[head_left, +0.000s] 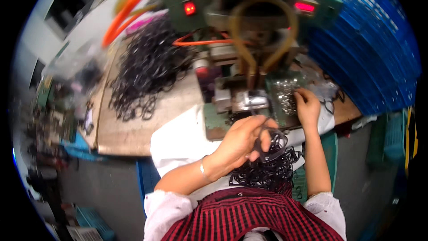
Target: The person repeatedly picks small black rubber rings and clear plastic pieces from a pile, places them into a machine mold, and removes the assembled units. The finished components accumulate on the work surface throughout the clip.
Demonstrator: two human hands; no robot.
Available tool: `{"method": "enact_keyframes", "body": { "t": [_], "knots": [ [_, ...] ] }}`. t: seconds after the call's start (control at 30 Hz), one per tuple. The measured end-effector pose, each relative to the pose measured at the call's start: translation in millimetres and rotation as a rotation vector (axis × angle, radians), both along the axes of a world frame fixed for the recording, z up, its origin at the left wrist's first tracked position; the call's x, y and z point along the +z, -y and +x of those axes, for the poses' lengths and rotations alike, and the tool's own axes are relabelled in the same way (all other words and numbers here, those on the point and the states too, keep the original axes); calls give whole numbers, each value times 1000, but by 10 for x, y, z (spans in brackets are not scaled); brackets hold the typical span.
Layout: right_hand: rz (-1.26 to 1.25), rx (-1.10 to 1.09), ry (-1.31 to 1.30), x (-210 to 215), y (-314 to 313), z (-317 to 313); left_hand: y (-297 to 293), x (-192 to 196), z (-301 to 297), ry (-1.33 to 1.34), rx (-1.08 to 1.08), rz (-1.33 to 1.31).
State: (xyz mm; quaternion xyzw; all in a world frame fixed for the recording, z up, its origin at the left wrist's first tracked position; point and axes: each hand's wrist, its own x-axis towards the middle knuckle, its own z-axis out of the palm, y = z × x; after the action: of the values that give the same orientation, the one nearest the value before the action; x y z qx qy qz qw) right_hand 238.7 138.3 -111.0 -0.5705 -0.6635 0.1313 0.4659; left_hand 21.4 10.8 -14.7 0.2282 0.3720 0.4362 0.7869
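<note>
- I see the left hand (243,140) closed around a black ring-shaped piece (273,145), pinching it just above a heap of black rings (267,172) in the lap.
- The right hand (307,105) rests, fingers curled, on a pile of small silvery metal parts (284,96) (whether it grips any, I cannot tell).
- A green press machine (249,0) stands on the wooden surface (133,129) just ahead.
- A larger pile of black rings (145,69) lies to the left; blue crates (370,49) stand right.
</note>
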Motion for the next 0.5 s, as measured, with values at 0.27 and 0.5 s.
{"method": "enact_keyframes", "body": {
  "t": [0.27, 0.5],
  "knots": [
    [-61, 59, -285, 6, 217, 85, 277, -186, -255, -271, 106, 266],
    [-166, 142, -395, 110, 346, -94, -365, -1045, -1061, -1358, 775, 623]
  ]
}}
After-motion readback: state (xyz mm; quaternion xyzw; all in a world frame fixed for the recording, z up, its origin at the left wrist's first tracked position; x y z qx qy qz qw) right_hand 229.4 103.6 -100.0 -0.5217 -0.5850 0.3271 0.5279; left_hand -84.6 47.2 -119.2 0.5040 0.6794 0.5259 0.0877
